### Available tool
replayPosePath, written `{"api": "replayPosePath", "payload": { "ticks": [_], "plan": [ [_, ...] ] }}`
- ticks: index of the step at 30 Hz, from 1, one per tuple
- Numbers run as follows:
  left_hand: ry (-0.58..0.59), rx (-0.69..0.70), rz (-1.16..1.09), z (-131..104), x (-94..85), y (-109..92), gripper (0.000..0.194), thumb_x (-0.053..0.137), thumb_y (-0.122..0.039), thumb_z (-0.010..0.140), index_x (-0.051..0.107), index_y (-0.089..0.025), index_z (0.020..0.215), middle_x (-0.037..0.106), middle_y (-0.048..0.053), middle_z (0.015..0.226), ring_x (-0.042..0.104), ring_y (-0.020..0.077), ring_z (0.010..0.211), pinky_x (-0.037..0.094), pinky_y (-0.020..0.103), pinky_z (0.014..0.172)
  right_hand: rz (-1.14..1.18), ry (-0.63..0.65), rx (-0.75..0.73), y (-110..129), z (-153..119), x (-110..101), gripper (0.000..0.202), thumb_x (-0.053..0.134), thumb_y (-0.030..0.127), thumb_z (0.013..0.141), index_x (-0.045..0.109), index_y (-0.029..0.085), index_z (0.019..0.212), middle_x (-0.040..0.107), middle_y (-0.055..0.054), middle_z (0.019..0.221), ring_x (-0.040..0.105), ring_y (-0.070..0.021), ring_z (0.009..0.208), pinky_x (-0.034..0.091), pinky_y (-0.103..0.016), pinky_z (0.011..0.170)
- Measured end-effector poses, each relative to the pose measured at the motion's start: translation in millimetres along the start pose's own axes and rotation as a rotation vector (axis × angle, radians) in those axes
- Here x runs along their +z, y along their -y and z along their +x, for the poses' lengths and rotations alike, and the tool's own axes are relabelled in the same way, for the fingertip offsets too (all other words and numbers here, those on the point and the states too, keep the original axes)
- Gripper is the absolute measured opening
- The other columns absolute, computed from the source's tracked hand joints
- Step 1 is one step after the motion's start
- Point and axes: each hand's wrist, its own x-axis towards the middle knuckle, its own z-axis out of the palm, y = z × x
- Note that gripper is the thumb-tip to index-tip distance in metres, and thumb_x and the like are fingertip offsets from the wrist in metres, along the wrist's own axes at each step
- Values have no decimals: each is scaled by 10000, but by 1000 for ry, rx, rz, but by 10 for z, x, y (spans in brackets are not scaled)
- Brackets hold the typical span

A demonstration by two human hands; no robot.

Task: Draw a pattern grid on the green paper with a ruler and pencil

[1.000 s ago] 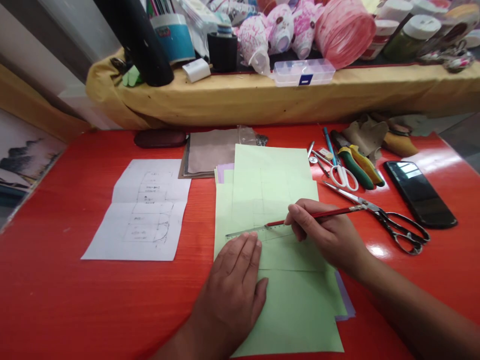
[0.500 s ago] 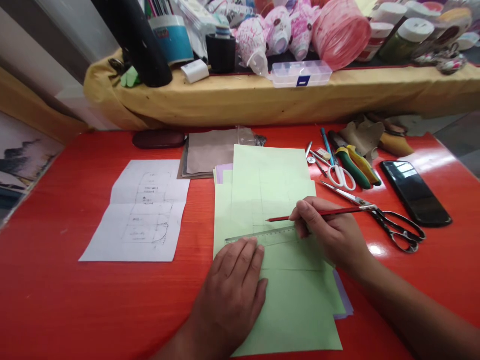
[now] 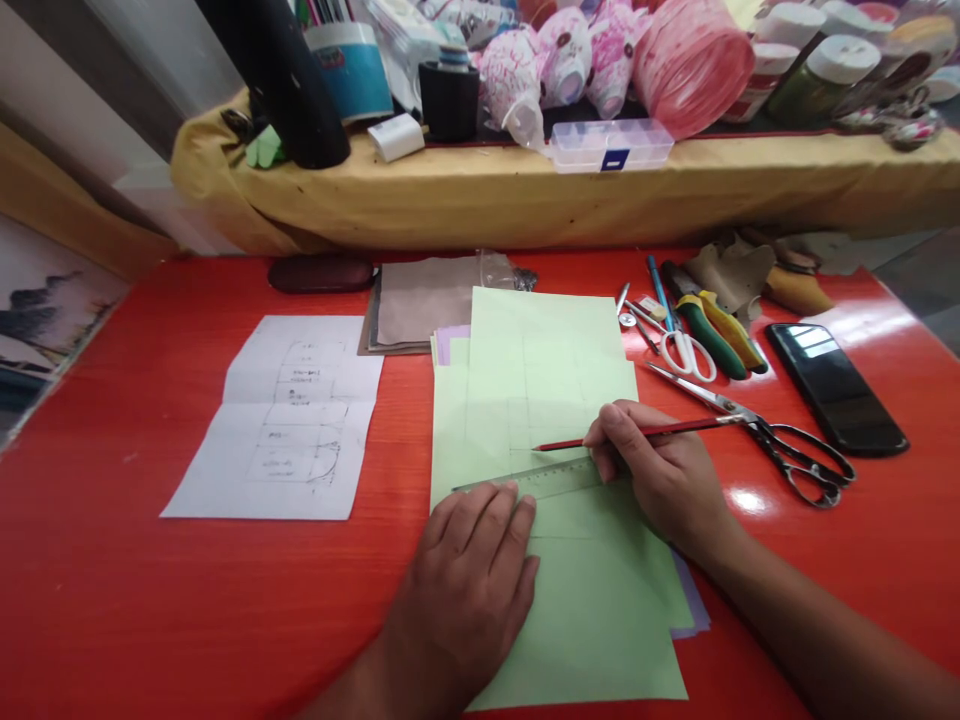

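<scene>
A light green sheet (image 3: 577, 620) with faint pencil lines lies on top of other green and purple paper. Across it, slightly tilted, rests a clear ruler (image 3: 555, 482). My left hand (image 3: 472, 580) lies flat with its fingertips on the ruler's left part, pressing it on the paper. A red pencil (image 3: 682, 427) is pinched in my right hand (image 3: 652, 465), its tip pointing left just above the ruler, close to a drawn line. Whether the tip touches the paper is too small to tell. To the left is a white folded sheet (image 3: 277, 440) bearing a sketched pattern.
Large scissors (image 3: 787, 445), a black phone (image 3: 836, 388), white-handled scissors (image 3: 686, 352) and green-yellow pliers (image 3: 712, 330) lie at the right. Behind the paper are brown sheets (image 3: 427, 300) and a dark case (image 3: 320, 273). A cloth-covered shelf (image 3: 480, 205) holds jars and crafts.
The pencil tip has shifted slightly down, nearer the ruler. The whole view has moved a little; my left hand still lies on the ruler.
</scene>
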Motion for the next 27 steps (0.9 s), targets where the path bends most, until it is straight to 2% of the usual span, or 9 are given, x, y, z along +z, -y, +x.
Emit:
{"api": "replayPosePath", "payload": {
  "ticks": [9,27],
  "plan": [
    [3,-3,6,8,-3,-1,328,503,-217,1137,704,-99,1367,770,127,1330,659,300,1255,473,468,1110,-22,9,-3,23,4,-2,583,610,721,1036,716,224,750,585,7,532,521,-166,520,430,-304,522],
    [10,-1,-17,7,-8,8,332,503,-218,1142,709,-81,1364,766,137,1334,644,304,1265,443,470,1124,-62,17,-27,11,12,2,544,590,657,1071,715,227,763,594,10,539,529,-160,525,425,-297,526]
  ]
}}
